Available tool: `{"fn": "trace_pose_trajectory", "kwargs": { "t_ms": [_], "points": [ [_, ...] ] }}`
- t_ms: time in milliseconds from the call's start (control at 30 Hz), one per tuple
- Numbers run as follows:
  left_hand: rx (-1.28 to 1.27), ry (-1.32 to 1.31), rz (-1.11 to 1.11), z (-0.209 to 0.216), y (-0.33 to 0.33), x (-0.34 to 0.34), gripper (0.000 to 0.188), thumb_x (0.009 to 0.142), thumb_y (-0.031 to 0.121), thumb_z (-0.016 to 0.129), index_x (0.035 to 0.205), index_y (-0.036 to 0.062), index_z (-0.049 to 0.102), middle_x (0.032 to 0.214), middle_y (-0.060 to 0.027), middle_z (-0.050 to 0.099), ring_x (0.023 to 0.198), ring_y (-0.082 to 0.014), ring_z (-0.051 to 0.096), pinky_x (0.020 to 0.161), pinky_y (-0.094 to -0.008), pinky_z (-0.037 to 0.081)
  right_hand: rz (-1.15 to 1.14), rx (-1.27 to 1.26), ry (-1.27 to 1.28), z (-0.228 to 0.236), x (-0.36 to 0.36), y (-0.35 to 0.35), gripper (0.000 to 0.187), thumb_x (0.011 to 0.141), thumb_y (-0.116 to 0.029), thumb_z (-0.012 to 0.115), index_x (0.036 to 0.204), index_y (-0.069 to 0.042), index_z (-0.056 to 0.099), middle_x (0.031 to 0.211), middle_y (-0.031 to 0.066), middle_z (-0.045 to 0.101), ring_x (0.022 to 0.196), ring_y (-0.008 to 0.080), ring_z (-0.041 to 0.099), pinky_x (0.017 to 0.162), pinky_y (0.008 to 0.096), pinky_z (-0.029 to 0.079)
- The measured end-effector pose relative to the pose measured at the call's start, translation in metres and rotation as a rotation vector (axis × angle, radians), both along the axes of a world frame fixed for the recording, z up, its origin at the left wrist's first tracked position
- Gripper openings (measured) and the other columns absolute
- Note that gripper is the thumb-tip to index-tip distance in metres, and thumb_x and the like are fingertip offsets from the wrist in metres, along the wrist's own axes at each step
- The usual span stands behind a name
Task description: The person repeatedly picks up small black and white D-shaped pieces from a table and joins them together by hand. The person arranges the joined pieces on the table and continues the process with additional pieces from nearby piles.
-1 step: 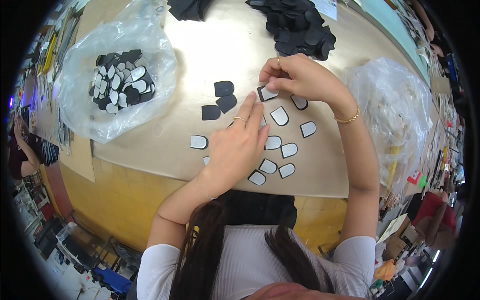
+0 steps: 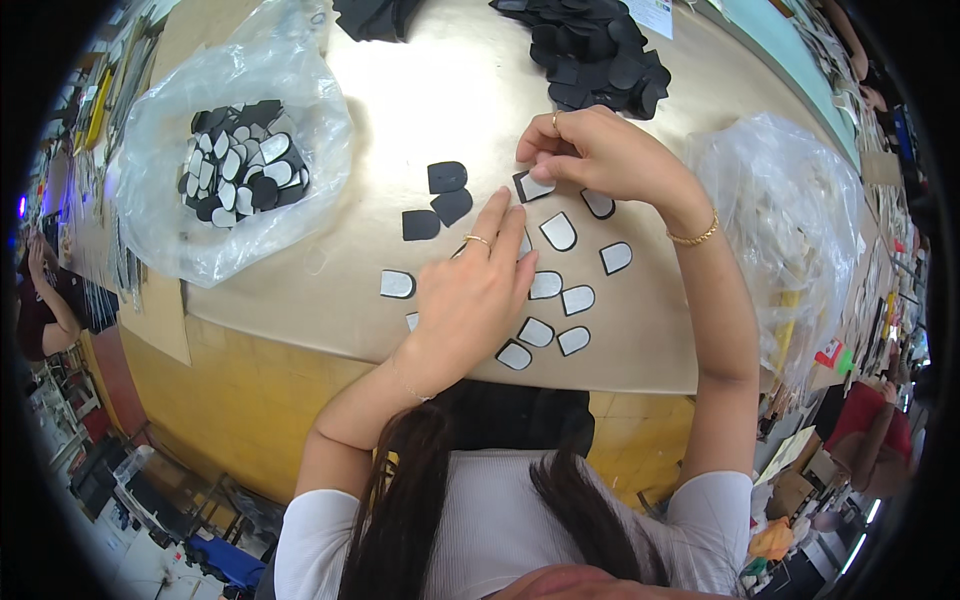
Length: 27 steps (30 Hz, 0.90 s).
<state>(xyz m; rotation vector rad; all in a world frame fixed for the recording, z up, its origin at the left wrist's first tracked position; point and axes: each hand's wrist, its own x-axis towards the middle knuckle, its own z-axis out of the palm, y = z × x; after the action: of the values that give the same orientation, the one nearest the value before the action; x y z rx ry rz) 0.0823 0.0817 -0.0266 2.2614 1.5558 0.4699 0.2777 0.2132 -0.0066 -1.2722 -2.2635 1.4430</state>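
My right hand point(image 2: 590, 155) is closed, thumb and fingertips pinching a white piece laid on a black, round-ended tab point(image 2: 533, 187). My left hand point(image 2: 468, 290) lies palm down with its fingers stretched out. Its fingertips come close to that tab's lower left edge, and the hand covers parts of other pieces. Around my hands, several black tabs with white tops point(image 2: 559, 232) are spread over the table point(image 2: 330, 310). Plain black tabs point(image 2: 447, 178) lie just left of my left fingertips.
At the left, a clear plastic bag point(image 2: 330, 140) stands open with many black-and-white tabs inside. A heap of black pieces point(image 2: 600, 60) lies at the far side, near more black material point(image 2: 375, 18). Another plastic bag point(image 2: 770, 170) sits to the right of my right forearm.
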Motion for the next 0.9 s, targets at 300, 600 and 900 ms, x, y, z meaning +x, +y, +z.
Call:
{"fn": "trace_pose_trajectory", "kwargs": {
  "t_ms": [300, 600, 900],
  "points": [
    [0.013, -0.006, -0.01, 0.0003, 0.0011, 0.004, 0.042, 0.091, 0.023, 0.074, 0.127, 0.0034, 0.065, 0.135, -0.0088, 0.062, 0.068, -0.0222, 0.072, 0.056, -0.0338, 0.057, -0.012, 0.028, -0.038, -0.0024, -0.0031, 0.0044, 0.02, 0.088, -0.009, 0.067, 0.104, 0.001, 0.071, 0.09, 0.013, 0.077, 0.08, 0.0221, 0.074, 0.072, 0.0324, 0.056],
    [0.026, -0.013, -0.058, 0.0003, -0.002, 0.0067, 0.043, 0.09, 0.023, 0.074, 0.128, 0.0037, 0.065, 0.135, -0.009, 0.063, 0.068, -0.0212, 0.072, 0.054, -0.0319, 0.056, -0.026, 0.083, -0.031, -0.0035, -0.0051, 0.0004, 0.018, 0.087, -0.007, 0.068, 0.102, 0.001, 0.072, 0.089, 0.0149, 0.076, 0.083, 0.0255, 0.074, 0.075, 0.0332, 0.057],
    [0.074, -0.043, -0.088, -0.0038, 0.0005, 0.0078, 0.044, 0.091, 0.028, 0.073, 0.126, 0.0024, 0.066, 0.14, -0.0155, 0.061, 0.052, -0.0211, 0.064, 0.046, -0.0311, 0.051, -0.039, 0.108, -0.035, -0.0041, -0.0069, -0.0033, 0.016, 0.087, -0.007, 0.068, 0.1, 0.001, 0.072, 0.087, 0.0151, 0.076, 0.082, 0.0268, 0.074, 0.075, 0.0344, 0.057]
  ]
}}
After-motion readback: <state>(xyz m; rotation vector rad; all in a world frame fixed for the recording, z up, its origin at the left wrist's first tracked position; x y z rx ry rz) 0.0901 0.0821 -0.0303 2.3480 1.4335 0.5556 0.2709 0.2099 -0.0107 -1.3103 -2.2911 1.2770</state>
